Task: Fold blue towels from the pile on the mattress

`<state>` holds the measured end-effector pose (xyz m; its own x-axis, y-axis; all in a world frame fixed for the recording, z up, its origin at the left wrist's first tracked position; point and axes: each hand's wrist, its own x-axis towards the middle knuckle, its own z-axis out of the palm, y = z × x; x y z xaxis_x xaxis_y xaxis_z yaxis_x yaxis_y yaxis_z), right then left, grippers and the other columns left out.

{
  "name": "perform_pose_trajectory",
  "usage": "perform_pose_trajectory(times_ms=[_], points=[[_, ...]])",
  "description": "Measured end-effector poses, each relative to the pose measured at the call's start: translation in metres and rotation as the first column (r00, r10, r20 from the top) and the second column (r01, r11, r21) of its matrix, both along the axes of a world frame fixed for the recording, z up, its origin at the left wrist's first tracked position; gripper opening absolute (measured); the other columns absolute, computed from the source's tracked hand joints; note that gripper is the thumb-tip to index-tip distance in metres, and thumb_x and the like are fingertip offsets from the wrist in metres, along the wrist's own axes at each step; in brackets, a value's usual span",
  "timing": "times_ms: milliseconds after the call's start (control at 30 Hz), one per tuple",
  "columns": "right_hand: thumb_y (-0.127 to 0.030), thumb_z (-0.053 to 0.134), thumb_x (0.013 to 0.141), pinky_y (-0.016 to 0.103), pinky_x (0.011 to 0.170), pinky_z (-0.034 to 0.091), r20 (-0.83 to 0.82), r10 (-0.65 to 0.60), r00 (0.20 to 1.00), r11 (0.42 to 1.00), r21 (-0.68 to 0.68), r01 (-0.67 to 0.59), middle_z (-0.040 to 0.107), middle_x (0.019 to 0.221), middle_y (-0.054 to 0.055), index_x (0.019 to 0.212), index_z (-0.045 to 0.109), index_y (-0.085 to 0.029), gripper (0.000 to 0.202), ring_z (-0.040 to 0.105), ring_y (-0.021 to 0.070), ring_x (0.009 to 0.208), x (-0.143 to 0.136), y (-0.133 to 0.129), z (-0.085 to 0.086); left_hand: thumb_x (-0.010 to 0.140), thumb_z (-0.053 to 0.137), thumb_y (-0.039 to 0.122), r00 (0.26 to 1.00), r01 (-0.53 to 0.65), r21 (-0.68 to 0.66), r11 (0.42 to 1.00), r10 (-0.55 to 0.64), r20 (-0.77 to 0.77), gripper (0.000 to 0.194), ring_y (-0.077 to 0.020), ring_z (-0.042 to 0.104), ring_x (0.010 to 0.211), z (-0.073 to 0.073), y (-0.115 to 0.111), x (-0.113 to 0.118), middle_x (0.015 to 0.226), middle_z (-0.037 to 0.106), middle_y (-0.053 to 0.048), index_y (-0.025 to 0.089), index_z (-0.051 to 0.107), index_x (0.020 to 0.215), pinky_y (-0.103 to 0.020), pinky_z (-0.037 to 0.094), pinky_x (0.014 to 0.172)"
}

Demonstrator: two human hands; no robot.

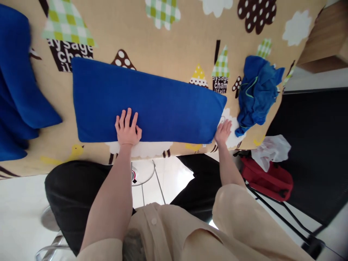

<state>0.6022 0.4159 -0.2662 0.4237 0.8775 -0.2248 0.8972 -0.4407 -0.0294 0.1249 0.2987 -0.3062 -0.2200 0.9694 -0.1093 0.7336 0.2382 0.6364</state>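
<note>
Beige shirt (156, 226), then hands (127, 132) (223, 131) on and beside flat blue cloth (154, 103)

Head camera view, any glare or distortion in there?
Head view: bright glare on the pale floor, lower middle; head view again: apparent wide-angle stretching near the edges; same view: no strong glare on the flat blue cloth under the left hand.

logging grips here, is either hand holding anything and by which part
Nothing appears held: the left hand lies spread on the flat blue cloth at its near edge; the right hand lies open beside the cloth's near right corner.
</note>
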Motion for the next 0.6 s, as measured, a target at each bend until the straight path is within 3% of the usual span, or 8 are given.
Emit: perform_pose_trajectory(times_ms=[67,133,233,333,400,467,533,600], points=[[-0.054,0.027,0.103,0.067,0.123,0.014,0.005,-0.073,0.997,0.997,-0.007,0.073,0.017,0.169,0.025,0.164,0.022,-0.008,0.077,0.013,0.0343,0.160,0.002,-0.012,0.015,0.084,0.056,0.028,1.000,-0.005,-0.011,1.000,0.005,0.015,0.068,-0.0330,0.021,0.158,0.001,0.000,0.000,0.166,0.035,-0.009,0.022,0.052,0.152,-0.060,0.007,0.129],[-0.054,0.034,0.101,0.067,0.124,0.013,-0.021,-0.046,0.999,0.997,0.062,0.047,0.013,0.170,0.025,0.165,0.015,-0.006,0.082,0.008,0.0347,0.160,-0.027,-0.027,0.028,0.084,0.056,0.028,1.000,-0.011,-0.018,1.000,0.011,0.022,0.068,-0.0330,0.021,0.158,0.002,0.001,0.000,0.166,0.035,-0.009,0.022,0.052,0.152,-0.060,0.007,0.130],[-0.049,0.036,0.104,0.064,0.126,0.013,-0.167,0.251,0.953,0.962,0.149,-0.227,0.010,0.173,0.016,0.167,0.011,-0.016,0.076,0.004,0.0303,0.161,-0.113,-0.063,0.035,0.084,0.056,0.028,1.000,-0.017,-0.022,1.000,0.017,0.005,0.068,-0.0325,0.020,0.158,0.003,0.002,0.001,0.166,0.034,-0.009,0.022,0.052,0.152,-0.059,0.007,0.130],[-0.042,0.039,0.105,0.060,0.128,0.014,-0.497,0.507,0.705,0.839,0.096,-0.536,0.013,0.173,0.009,0.167,0.013,-0.024,0.070,0.006,0.0275,0.162,-0.201,-0.112,0.033,0.084,0.056,0.028,1.000,-0.017,-0.041,0.999,0.017,-0.012,0.068,-0.0324,0.019,0.159,0.007,0.002,0.002,0.167,0.033,-0.008,0.022,0.051,0.152,-0.059,0.006,0.130],[-0.038,0.045,0.103,0.055,0.129,0.017,-0.703,0.544,0.458,0.696,0.073,-0.714,0.020,0.172,0.010,0.166,0.019,-0.023,0.070,0.012,0.0257,0.161,-0.238,-0.142,0.034,0.084,0.056,0.029,1.000,-0.019,-0.070,0.997,0.018,-0.008,0.069,-0.0331,0.016,0.159,0.011,0.003,0.003,0.167,0.032,-0.009,0.022,0.050,0.153,-0.060,0.005,0.130],[-0.034,0.051,0.101,0.053,0.130,0.017,-0.818,0.485,0.309,0.625,0.077,-0.777,0.025,0.170,0.012,0.163,0.029,-0.020,0.068,0.017,0.0261,0.160,-0.256,-0.165,0.035,0.084,0.056,0.029,1.000,-0.019,-0.104,0.994,0.018,-0.004,0.070,-0.0336,0.014,0.160,0.015,0.004,0.004,0.168,0.031,-0.009,0.022,0.049,0.153,-0.061,0.005,0.130],[-0.032,0.056,0.098,0.054,0.129,0.019,-0.883,0.366,0.294,0.686,0.043,-0.726,0.033,0.167,0.014,0.157,0.042,-0.019,0.062,0.025,0.0276,0.158,-0.262,-0.176,0.036,0.085,0.055,0.030,1.000,-0.020,-0.131,0.991,0.018,-0.016,0.070,-0.0332,0.013,0.160,0.018,0.006,0.005,0.168,0.031,-0.009,0.022,0.049,0.153,-0.061,0.005,0.130],[-0.033,0.060,0.096,0.054,0.122,0.034,-0.940,0.117,0.321,0.839,-0.079,-0.539,0.051,0.156,0.015,0.147,0.053,-0.020,0.053,0.046,0.0281,0.147,-0.266,-0.177,0.034,0.085,0.054,0.029,0.999,-0.022,-0.145,0.989,0.017,-0.038,0.069,-0.0323,0.014,0.160,0.019,0.007,0.005,0.168,0.031,-0.009,0.022,0.049,0.153,-0.059,0.005,0.130]])
